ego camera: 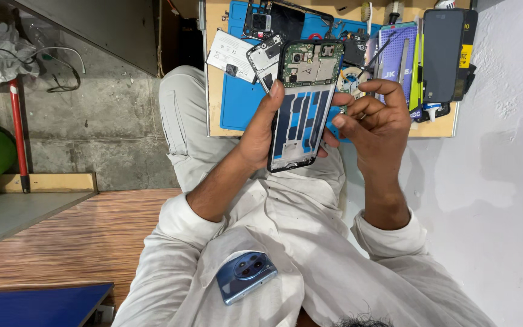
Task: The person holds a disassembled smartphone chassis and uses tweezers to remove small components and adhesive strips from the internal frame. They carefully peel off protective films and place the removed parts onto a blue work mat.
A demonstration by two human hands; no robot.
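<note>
Left hand gripped an opened phone frame above the desk's near edge, right hand pinched thin tweezers beside it, blue phone sat in shirt pocket.

Black-framed opened phone with green board, blue work mat, white shirt

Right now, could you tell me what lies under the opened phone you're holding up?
Under the opened phone shows the blue work mat with a loose phone part. The left hand grips it; whatever lies directly beneath is covered.
</note>
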